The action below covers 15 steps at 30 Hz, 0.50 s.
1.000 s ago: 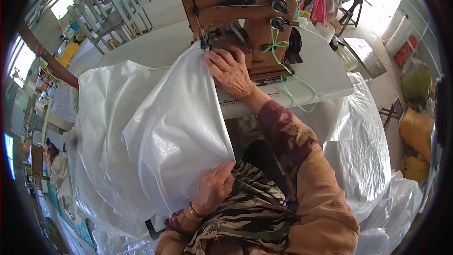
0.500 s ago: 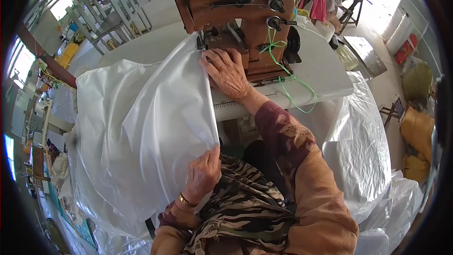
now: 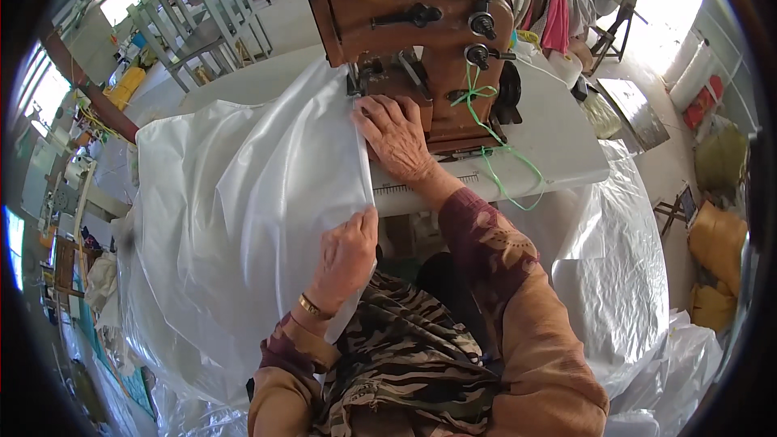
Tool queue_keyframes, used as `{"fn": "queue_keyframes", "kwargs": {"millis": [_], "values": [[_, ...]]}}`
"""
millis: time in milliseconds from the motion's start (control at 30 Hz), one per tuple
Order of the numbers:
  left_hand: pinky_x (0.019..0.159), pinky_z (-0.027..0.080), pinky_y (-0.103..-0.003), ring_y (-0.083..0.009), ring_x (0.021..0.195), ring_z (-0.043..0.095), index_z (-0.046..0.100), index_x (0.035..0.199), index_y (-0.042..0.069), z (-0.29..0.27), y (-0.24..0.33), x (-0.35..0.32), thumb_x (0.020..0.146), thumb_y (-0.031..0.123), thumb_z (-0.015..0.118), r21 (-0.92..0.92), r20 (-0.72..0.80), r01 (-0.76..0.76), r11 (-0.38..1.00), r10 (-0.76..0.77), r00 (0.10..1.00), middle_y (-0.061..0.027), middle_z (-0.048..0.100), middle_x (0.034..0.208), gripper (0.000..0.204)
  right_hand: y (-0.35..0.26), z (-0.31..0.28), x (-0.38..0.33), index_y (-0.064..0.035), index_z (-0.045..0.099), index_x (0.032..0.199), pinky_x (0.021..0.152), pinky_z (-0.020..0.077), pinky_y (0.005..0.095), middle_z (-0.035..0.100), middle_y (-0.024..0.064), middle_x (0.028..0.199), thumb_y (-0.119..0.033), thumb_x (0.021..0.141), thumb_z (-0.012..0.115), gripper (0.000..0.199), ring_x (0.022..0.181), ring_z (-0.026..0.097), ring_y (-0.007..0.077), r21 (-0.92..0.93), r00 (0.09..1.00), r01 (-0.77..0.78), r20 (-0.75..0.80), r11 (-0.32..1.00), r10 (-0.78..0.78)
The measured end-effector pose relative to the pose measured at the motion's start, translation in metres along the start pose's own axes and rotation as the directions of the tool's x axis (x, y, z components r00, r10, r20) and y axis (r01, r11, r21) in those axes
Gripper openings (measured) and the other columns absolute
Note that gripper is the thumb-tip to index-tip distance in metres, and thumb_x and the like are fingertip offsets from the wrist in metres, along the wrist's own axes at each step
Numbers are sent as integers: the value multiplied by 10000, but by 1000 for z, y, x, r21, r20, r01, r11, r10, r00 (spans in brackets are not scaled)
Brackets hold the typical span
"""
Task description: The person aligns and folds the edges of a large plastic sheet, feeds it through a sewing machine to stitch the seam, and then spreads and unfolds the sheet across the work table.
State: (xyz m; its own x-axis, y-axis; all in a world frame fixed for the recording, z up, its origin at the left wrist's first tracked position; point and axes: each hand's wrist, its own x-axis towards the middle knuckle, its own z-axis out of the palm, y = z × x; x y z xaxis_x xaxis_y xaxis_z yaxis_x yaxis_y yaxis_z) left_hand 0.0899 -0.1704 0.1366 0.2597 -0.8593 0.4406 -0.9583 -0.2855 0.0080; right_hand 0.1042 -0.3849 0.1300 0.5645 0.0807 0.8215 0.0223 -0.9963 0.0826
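Observation:
A brown sewing machine (image 3: 441, 12) stands on a pale table, its needle area over the far end of a white plastic sheet (image 3: 243, 194). The sheet's right edge is folded into a narrow hem that runs from the needle toward me. My left hand (image 3: 344, 255) pinches this hem nearer my lap, thumb and fingers closed on it. Just in front of the needle, my right hand (image 3: 396, 137) lies flat with fingers stretched out, pressing on the hem at the machine's base. Green string (image 3: 473, 95) is tied on the machine's front and trails over the table edge.
A printed ruler (image 3: 425, 182) runs along the table's (image 3: 558, 137) near edge. Clear plastic sheeting (image 3: 611, 267) hangs down at the right. Metal frames (image 3: 194, 24) stand behind at the left, and a pink cloth (image 3: 556, 12) hangs behind at the right. Camouflage fabric (image 3: 413, 348) covers my lap.
My left hand has moved away from me, closer to the machine, still pinching the hem. The right hand stays by the needle. The whole view has shifted slightly.

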Motion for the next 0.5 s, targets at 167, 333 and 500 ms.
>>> {"fn": "queue_keyframes", "kwargs": {"millis": [167, 333, 500], "values": [[559, 536, -341, -236, 677, 681, 519, 1091, -16, -2, -13, 29, 784, -28, 551, 133, 52, 41, 990, -49, 997, -99, 606, 825, 310, 0, 1, 0, -92, 538, 1202, 1007, 342, 463, 527, 83, 1277, -241, 756, 669, 488, 1189, 492, 267, -14, 1000, 5, -20, 1000, -5], [578, 513, -437, -346, 686, 655, 526, 1021, 33, 0, -29, 68, 847, 36, 532, 75, 2, 113, 991, -113, 994, -133, 634, 823, 174, 0, 3, 0, -114, 533, 1230, 993, 348, 459, 521, 51, 1303, -208, 771, 643, 481, 1193, 495, 255, 45, 999, -51, -9, 998, 51], [633, 507, -487, -380, 719, 647, 533, 976, 35, 12, -41, 98, 858, 52, 521, 55, -102, 161, 985, -155, 983, -152, 638, 848, 119, 0, 5, 0, -118, 528, 1236, 1006, 335, 445, 522, 43, 1308, -225, 789, 632, 471, 1207, 483, 248, 56, 996, -82, -13, 995, 83]]}}
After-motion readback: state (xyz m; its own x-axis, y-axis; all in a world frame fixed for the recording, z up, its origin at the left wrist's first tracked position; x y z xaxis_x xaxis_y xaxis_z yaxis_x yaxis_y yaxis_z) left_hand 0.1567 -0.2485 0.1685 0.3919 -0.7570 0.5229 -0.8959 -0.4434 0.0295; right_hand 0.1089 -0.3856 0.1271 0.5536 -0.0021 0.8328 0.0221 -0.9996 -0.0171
